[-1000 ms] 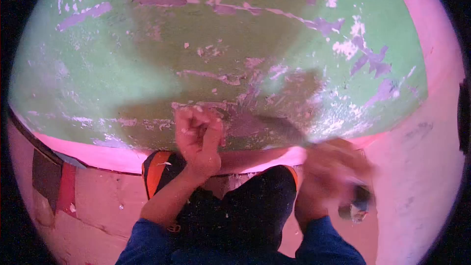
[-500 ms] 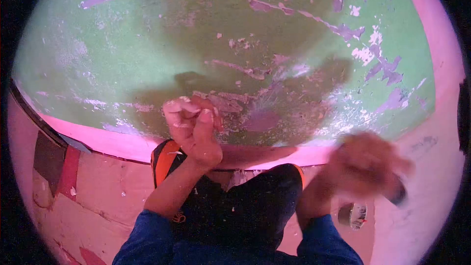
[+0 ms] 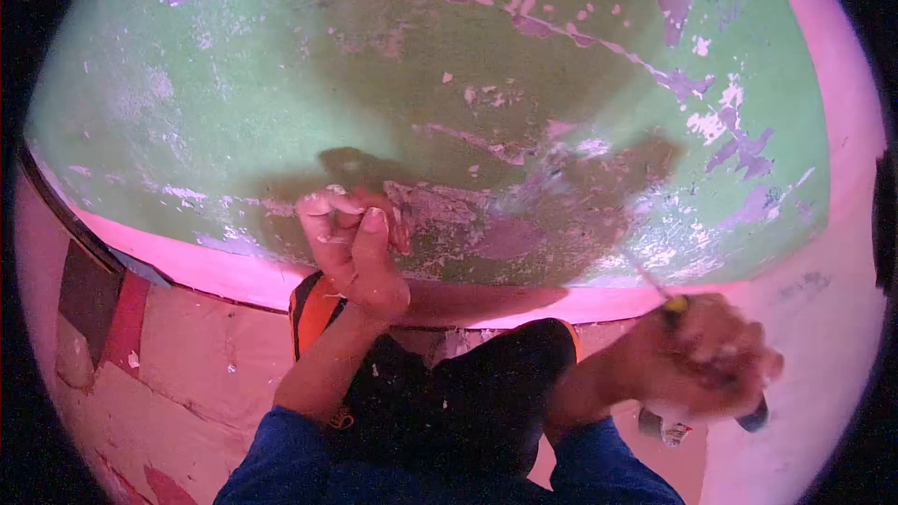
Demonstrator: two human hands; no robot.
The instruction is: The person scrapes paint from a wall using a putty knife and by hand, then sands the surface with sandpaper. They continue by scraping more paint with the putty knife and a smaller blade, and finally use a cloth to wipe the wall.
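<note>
On the right, my right hand (image 3: 716,355) is closed round a tool (image 3: 673,304) with a yellow and dark handle end; its thin metal shaft points up and left toward the wall. A dark end of something shows below the fist. My left hand (image 3: 355,243) has its fingers curled in front of the wall's lower part, with pale dust on them; whether anything is inside cannot be made out. Facing me is a green wall (image 3: 224,112) with peeled purplish and white patches (image 3: 505,234).
A pink band (image 3: 206,266) runs along the wall's foot. My dark-clothed legs (image 3: 486,393) are below, with an orange-edged item at the left knee. A small container (image 3: 673,430) stands behind my right wrist. Dark and red pieces (image 3: 126,318) lie on the floor at left.
My right hand has moved slightly down, and the tool's shaft now shows. My left hand has shifted a little left, still curled. The wall's patches sit slightly more to the right in view.
</note>
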